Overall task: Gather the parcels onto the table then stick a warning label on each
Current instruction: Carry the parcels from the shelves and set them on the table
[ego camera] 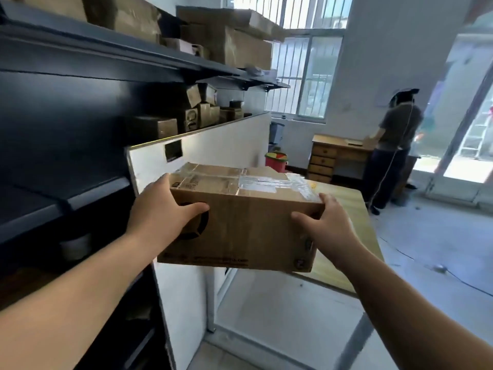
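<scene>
Gathering step: the left grip (162, 209) and right grip (326, 225) clamped the taped cardboard parcel (248, 225) by its ends, aloft beside the wooden surface (349, 193). Next, I reckoned, it needed lowering flat there.

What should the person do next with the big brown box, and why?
Probably ease the cardboard box forward and set it down on the wooden table. The left hand and right hand grip its two ends, and it looks held up over the table's near edge, not yet resting on it.
</scene>
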Action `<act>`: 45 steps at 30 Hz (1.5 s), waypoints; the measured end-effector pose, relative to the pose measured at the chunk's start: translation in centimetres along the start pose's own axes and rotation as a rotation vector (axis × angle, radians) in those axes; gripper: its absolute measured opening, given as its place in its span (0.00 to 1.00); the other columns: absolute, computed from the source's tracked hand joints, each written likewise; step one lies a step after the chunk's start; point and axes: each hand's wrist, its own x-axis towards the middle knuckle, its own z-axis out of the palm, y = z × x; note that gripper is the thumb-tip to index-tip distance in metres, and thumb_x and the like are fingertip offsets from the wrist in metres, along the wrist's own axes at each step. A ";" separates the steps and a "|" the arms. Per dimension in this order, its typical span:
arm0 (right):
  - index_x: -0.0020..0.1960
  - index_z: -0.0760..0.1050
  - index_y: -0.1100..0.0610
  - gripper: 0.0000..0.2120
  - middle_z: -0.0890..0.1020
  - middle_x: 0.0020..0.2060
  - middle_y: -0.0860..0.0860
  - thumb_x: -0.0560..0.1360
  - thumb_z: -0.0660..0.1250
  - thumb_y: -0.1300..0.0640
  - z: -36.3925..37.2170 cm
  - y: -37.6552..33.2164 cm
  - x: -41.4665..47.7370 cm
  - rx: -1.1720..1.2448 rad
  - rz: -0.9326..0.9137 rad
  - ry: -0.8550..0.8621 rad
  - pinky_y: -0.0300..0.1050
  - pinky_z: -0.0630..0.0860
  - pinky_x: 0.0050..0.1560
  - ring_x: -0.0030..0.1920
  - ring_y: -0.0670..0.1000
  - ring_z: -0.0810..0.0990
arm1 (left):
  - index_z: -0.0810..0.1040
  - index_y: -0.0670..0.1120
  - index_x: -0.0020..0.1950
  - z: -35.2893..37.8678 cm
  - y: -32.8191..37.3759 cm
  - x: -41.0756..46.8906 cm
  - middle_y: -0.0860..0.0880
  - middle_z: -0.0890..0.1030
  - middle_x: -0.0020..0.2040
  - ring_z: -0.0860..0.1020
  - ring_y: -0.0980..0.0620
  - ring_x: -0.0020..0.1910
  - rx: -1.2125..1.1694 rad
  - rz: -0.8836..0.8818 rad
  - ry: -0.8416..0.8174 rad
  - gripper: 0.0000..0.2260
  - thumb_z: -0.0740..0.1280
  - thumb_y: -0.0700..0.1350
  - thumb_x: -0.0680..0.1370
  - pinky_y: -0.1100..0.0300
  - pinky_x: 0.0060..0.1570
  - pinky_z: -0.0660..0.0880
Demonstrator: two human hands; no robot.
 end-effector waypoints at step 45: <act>0.71 0.62 0.48 0.40 0.73 0.56 0.44 0.65 0.77 0.59 19.7 25.2 47.1 -0.016 -0.131 -0.631 0.42 0.72 0.52 0.54 0.46 0.73 | 0.66 0.42 0.63 36.0 -3.2 19.4 0.45 0.70 0.58 0.71 0.47 0.56 0.245 -0.473 0.174 0.34 0.78 0.51 0.65 0.60 0.50 0.68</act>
